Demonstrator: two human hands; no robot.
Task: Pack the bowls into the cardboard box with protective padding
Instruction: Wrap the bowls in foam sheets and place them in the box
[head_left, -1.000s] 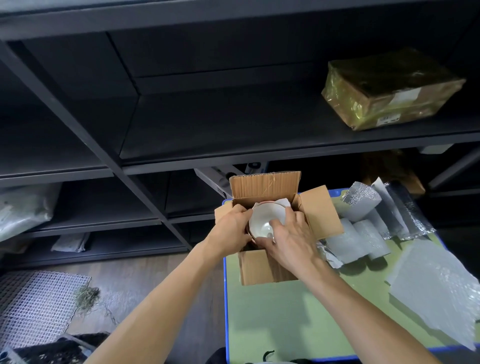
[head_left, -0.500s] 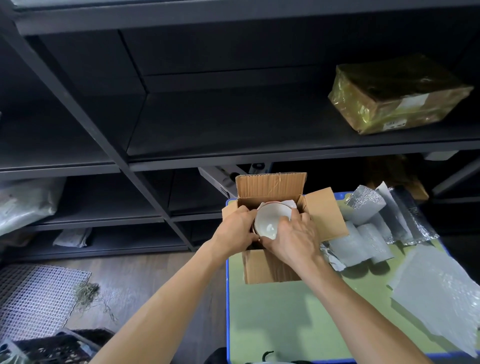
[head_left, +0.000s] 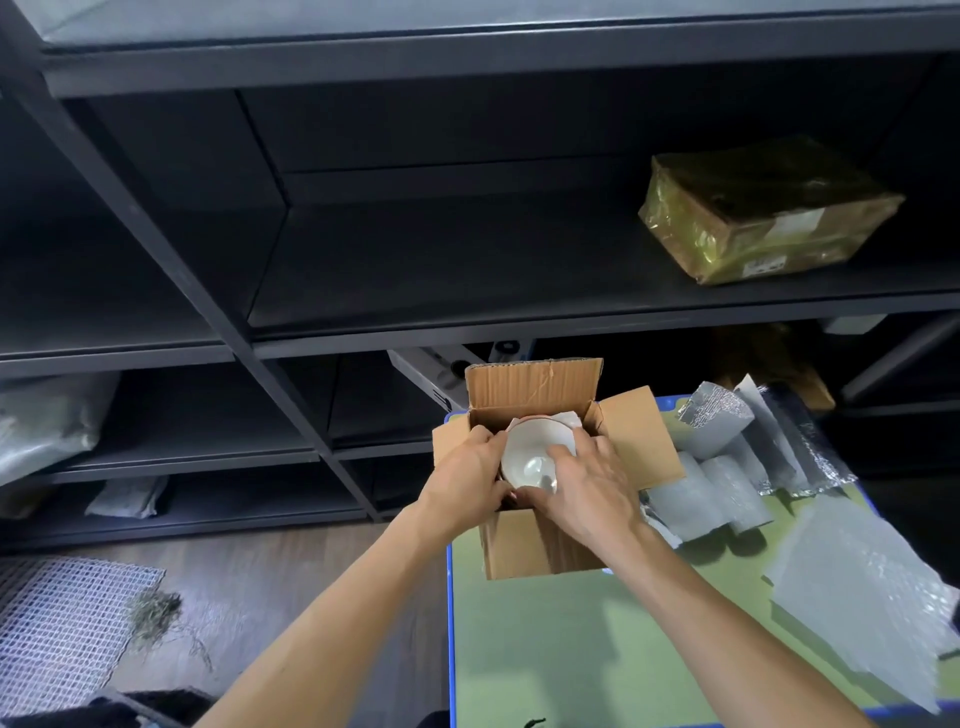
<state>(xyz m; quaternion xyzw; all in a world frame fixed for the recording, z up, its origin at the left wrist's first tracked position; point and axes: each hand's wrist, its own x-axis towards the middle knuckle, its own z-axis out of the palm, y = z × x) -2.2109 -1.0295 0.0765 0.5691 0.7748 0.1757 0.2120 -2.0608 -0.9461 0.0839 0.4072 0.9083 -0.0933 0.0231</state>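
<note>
1. Gripping white bowl (head_left: 535, 457) by rim between left hand (head_left: 467, 475) and right hand (head_left: 587, 488), both curled round it, inside cardboard box (head_left: 535, 545) mouth.
2. Probably risking chipping against bare box wall, seeing padding (head_left: 565, 417) only beyond fingertips.

**One head-worn wide-angle view, looking forward and down**

The camera sits on the person's head, above and behind the hands, and faces forward and down along both forearms. The left hand (head_left: 467, 475) and right hand (head_left: 592, 493) meet just below and right of the frame's middle, close to the lens, both gripping the bowl (head_left: 530, 457) inside the cardboard box (head_left: 514, 548). Beyond the hands the view takes in dark shelving (head_left: 467, 249), its lines bowed toward the edges by the wide lens. Nearer than the hands and to their right spreads the green table top (head_left: 571, 649); to their left, lower down, wooden floor (head_left: 291, 587). The forearms leave at the bottom edge.
</note>
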